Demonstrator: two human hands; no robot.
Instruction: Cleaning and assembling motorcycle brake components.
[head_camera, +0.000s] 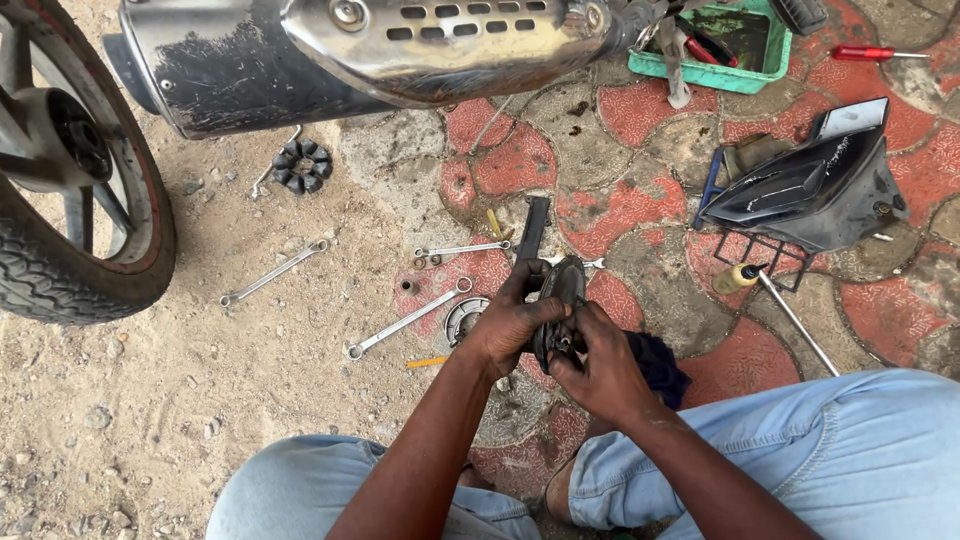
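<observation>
Round metal part: a dark, greasy disc-shaped piece, held upright between both hands above the paved ground, just in front of the person's knees.
Left hand: wrapped around the left side of the part, thumb across its face, gripping it firmly.
Right hand: closed low on the part, fingers pinching at something small near its centre; what exactly they pinch is hidden.
Dark cloth: bunched just behind the right hand, touching the wrist area.
Ground: sandy on the left, red and grey paving on the right.
Near the hands: a small round plate just left of them; a long spanner beside that; another spanner farther left; a shorter one above.
Far side: motorcycle wheel at the left edge, chrome exhaust along the top, green tray of tools top right, black body panel on the right.
Doing it well, as I judge: keep the left grip steady so the disc cannot twist, and work the centre with fingertips only, so nothing small drops into the sand.
</observation>
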